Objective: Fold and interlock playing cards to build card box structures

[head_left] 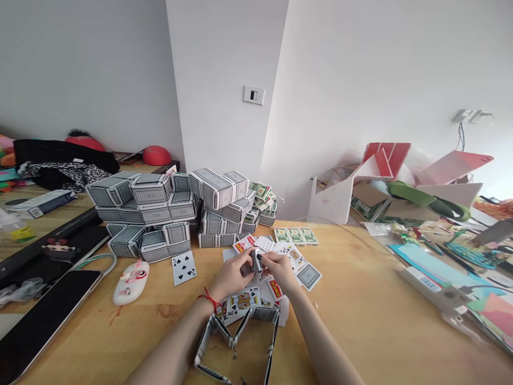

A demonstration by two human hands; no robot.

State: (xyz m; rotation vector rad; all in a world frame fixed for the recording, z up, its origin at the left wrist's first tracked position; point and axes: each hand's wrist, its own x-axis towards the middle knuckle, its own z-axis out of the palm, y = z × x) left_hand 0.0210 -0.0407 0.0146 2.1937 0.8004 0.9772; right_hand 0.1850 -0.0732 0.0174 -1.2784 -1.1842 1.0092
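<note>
Both hands meet over scattered playing cards (243, 301) near the middle of the wooden table. My left hand (235, 274), with a red string at its wrist, is closed round a small folded card piece (256, 261). The fingertips of my right hand (279, 271) pinch the same piece from the other side. A frame of folded cards (273, 337) lies in front, between my forearms. Stacked blocks of folded cards (154, 195) rise behind and to the left. One five of spades (184, 267) lies face up beside them.
At the left are a white mouse (131, 283), a phone or tablet (44, 315) and a black keyboard (60, 235). Three green card packs (295, 236) lie behind my hands. A power strip (433, 289) and coloured papers are at the right, open boxes (372, 198) behind.
</note>
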